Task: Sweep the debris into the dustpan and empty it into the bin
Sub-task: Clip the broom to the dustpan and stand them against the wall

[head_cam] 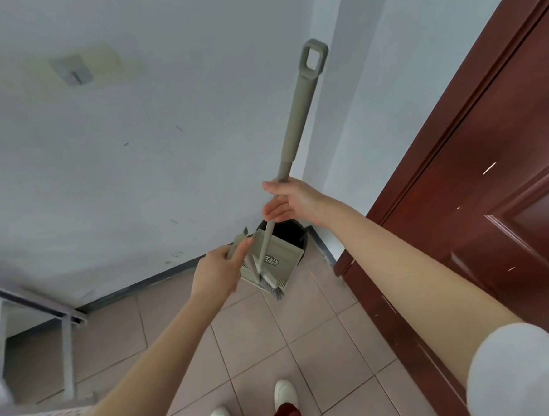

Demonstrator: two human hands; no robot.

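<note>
My right hand [290, 203] holds the grey-green broom handle [296, 118] around its middle; the handle rises to a loop at the top. The broom's bristle head [274, 287] hangs at the lower lip of the beige dustpan [275, 258]. My left hand [217, 268] grips the dustpan's short handle [239, 241]. The dustpan is tilted up against the black bin [289, 231], which stands in the corner by the wall, mostly hidden behind the pan. No debris can be made out on the tiles.
A dark red wooden door [492, 176] fills the right side. A white metal frame [63, 320] stands at the left. Pinkish floor tiles [276, 344] lie below, with my white shoes [284, 394] at the bottom. A hook [73, 72] is stuck on the wall.
</note>
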